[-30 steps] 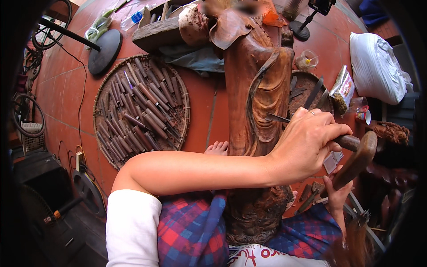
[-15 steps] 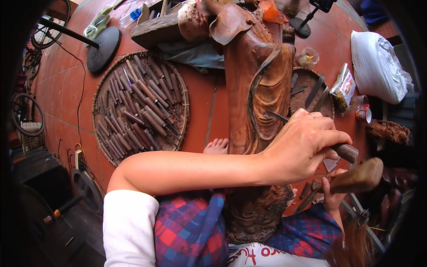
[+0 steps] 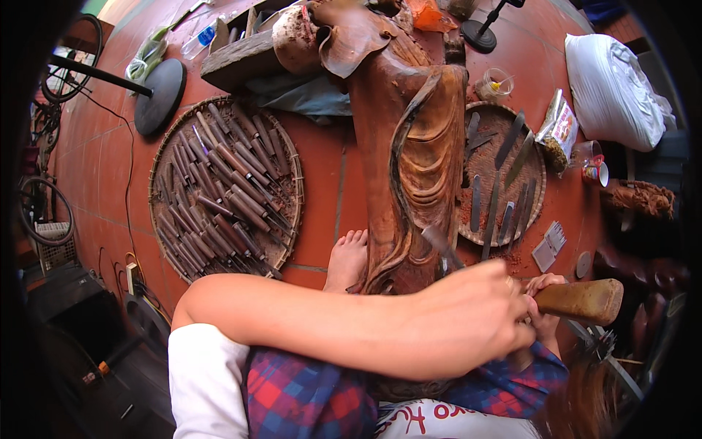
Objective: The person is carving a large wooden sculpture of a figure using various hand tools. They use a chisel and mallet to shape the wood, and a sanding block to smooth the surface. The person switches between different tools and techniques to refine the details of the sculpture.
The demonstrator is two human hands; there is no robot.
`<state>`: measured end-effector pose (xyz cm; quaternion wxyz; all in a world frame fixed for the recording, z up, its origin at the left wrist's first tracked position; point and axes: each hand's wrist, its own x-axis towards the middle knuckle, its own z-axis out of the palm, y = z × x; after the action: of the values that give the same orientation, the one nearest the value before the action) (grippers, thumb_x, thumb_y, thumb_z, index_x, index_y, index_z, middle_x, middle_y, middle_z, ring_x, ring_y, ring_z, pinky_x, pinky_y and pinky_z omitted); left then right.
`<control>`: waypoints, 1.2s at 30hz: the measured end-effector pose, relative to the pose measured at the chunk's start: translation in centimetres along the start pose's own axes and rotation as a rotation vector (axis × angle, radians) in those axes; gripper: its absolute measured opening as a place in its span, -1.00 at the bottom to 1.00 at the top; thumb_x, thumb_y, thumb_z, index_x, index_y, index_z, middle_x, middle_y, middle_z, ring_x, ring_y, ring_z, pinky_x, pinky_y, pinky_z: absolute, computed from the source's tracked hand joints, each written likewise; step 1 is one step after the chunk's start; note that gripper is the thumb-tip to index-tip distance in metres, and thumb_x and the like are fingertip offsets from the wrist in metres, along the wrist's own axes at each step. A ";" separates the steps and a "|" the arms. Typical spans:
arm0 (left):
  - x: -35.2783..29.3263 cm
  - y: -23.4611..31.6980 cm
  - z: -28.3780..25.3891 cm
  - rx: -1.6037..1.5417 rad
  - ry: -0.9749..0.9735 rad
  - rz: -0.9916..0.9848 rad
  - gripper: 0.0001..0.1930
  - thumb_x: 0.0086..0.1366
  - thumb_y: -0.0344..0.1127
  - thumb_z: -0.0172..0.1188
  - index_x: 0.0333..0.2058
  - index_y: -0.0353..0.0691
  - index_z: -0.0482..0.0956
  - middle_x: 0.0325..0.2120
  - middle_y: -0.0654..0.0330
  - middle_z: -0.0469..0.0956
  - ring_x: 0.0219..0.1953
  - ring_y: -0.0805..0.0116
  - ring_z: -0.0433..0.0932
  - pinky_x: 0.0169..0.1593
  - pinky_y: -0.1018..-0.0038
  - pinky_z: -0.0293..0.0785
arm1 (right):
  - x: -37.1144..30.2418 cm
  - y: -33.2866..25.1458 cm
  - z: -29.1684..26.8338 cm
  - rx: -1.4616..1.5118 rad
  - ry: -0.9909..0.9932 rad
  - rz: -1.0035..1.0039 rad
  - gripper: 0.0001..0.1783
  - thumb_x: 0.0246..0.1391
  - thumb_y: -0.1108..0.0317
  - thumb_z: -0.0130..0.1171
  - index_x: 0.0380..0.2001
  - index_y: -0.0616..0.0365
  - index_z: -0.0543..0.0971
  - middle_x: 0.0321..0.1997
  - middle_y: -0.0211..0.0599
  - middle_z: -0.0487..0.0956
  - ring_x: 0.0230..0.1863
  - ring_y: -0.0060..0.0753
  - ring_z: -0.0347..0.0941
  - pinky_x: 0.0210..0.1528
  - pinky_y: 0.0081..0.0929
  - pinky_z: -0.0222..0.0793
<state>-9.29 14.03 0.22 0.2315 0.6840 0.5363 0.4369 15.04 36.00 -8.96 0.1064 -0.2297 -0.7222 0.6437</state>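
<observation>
Presently at work with hand tools on the carved wooden figure (image 3: 380, 175), placed mid-scene, with its near end down between the knees. Grips the chisel (image 3: 442, 247) in the left hand (image 3: 475, 314), fingers wrapped tightly round the handle and hiding most of it. Blade angled toward far left, over the near end of the carved folds; blurred, so cannot tell touching from just clear. Holds the mallet (image 3: 581, 301) in the right hand (image 3: 545, 322), just right of the left hand and partly behind it, with fingers curled closed and the thick end pointing right. Judged step: placing the cutting edge, probably not driving it at this instant. Next move, as judged, calls for seating the edge firmly at a steady slant, then lining up the mallet with the handle end, well away from the left knuckles. Cannot see that handle end from above. Also noted: on the left, a large round basket (image 3: 298, 175) full of dark-handled tools (image 3: 238, 197); on the right, beside the figure, a smaller basket (image 3: 543, 186) with flat blades (image 3: 510, 139); at far right, a white sack (image 3: 614, 91).
</observation>
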 end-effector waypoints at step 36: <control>-50.4 -10.9 -1.6 0.765 0.691 -1.996 -0.52 0.12 -0.03 0.29 -0.19 -0.34 0.47 -0.35 -0.15 0.61 -0.25 -0.10 0.60 -0.09 0.16 0.47 | -14.7 16.4 -4.2 0.213 0.298 0.839 -0.70 -0.02 0.36 0.37 -0.26 0.14 0.47 -0.43 -0.34 0.56 -0.41 -0.45 0.52 -0.32 -0.47 0.47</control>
<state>-18.58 -29.92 -25.12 0.0915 -0.1837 0.9783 0.0284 32.98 33.85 -22.34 -0.0378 -0.5802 -0.4735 0.6617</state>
